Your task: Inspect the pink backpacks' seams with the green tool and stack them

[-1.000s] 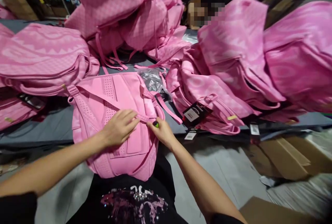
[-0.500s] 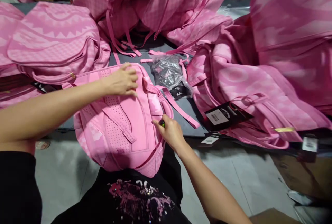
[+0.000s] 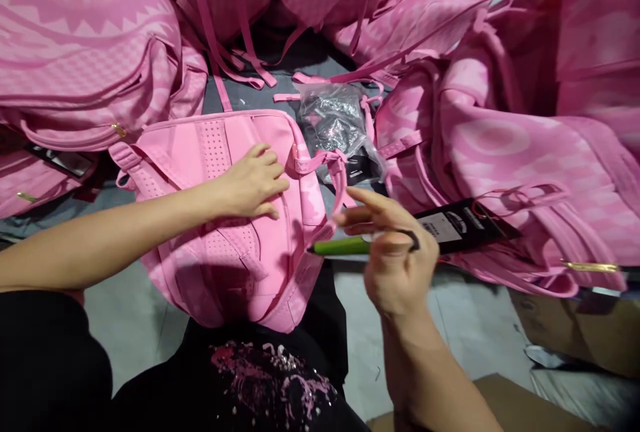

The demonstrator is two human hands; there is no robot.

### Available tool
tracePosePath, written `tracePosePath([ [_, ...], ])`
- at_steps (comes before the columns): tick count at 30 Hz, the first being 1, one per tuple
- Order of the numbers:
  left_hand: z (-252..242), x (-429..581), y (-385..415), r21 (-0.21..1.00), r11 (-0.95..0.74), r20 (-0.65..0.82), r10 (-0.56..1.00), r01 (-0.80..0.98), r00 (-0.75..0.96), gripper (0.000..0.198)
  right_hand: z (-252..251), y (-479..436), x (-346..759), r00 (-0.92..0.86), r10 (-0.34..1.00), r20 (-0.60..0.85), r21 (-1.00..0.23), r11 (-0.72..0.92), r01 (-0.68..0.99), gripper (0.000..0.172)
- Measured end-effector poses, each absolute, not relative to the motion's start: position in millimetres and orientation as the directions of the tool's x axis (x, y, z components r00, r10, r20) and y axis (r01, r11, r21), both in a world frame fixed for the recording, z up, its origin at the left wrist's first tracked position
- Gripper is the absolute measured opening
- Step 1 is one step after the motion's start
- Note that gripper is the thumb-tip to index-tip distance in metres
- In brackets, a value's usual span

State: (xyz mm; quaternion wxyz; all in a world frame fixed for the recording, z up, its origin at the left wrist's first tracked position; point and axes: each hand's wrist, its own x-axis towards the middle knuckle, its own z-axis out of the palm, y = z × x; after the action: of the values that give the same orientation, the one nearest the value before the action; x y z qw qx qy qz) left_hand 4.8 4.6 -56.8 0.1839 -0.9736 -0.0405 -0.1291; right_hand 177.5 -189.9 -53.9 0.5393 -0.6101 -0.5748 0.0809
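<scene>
A pink backpack [image 3: 295, 272] rests on my lap against the table edge, its padded back panel and straps facing up. My left hand [image 3: 255, 182] lies on that panel with its fingers spread and holds nothing. My right hand [image 3: 400, 245] is raised just right of the bag, closed round a slim green tool [image 3: 345, 246] with a dark tip pointing left. A black loop shows at a finger of that hand; the tool's exact kind is unclear. My right index finger reaches toward the webbing strap [image 3: 340, 185] on the bag's side, but contact cannot be made out.
More pink backpacks [image 3: 85, 39] crowd the grey table [image 3: 295, 62] at left, back and right. A clear plastic bag [image 3: 333, 122] with dark contents lies beyond my bag. A black tag [image 3: 465, 225] hangs at the right. Cardboard [image 3: 565, 332] is below the table.
My right hand has lifted off the backpack's side and moved right, bringing the green tool into fuller view. My left hand has slid slightly right and down on the panel. The view has shifted.
</scene>
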Motion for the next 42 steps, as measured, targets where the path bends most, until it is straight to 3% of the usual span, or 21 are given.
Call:
tracePosePath([
  [2, -62.4, 6.6, -1.0, -0.319, -0.938, 0.298, 0.036, 0.135, 0.954, 0.053, -60.3, -176.5, 169.8, 0.302, 0.756, 0.580, -0.685, 0.253, 0.683, 0.070],
  [5, -71.3, 2.9, -3.9, -0.294, -0.940, 0.371, 0.054, 0.172, 0.927, 0.043, -84.4, -159.4, 165.8, 0.292, 0.729, 0.620, -0.607, 0.210, 0.766, 0.067],
  [10, -82.9, -1.0, -7.2, -0.279, -0.943, 0.429, 0.049, 0.184, 0.902, 0.032, -102.1, -161.4, 173.0, 0.189, 0.902, 0.388, -0.526, 0.049, 0.849, 0.031],
  [12, -84.6, 0.3, -7.9, -0.249, -0.949, 0.422, 0.072, 0.192, 0.904, 0.031, -96.3, -163.5, 174.0, 0.285, 0.914, 0.289, -0.656, -0.027, 0.754, 0.026],
  [15, -87.0, 0.4, -8.4, -0.225, -0.958, 0.419, 0.067, 0.175, 0.906, 0.029, -84.8, -159.9, 169.3, 0.453, 0.881, 0.136, -0.925, -0.050, 0.375, 0.025],
  [18, -91.3, -3.1, -9.1, -0.240, -0.956, 0.453, 0.043, 0.168, 0.891, 0.027, -78.9, -150.9, 161.7, 0.417, 0.908, 0.029, -0.982, -0.051, 0.180, 0.029],
  [27, -104.2, -1.3, -4.9, -0.218, -0.961, 0.477, 0.045, 0.168, 0.878, 0.029, -90.0, -141.9, 161.1, 0.412, 0.911, -0.023, -0.956, -0.141, 0.258, 0.029],
  [36, -110.6, 1.0, -0.8, -0.250, -0.956, 0.521, -0.001, 0.151, 0.853, 0.024, -94.1, -139.6, 156.0, 0.497, 0.868, -0.023, -0.964, -0.151, 0.219, 0.032],
  [42, -109.2, 1.2, -1.1, -0.274, -0.949, 0.559, -0.028, 0.153, 0.829, 0.025, -91.3, -136.0, 158.2, 0.464, 0.882, -0.085, -0.976, -0.168, 0.141, 0.036],
])
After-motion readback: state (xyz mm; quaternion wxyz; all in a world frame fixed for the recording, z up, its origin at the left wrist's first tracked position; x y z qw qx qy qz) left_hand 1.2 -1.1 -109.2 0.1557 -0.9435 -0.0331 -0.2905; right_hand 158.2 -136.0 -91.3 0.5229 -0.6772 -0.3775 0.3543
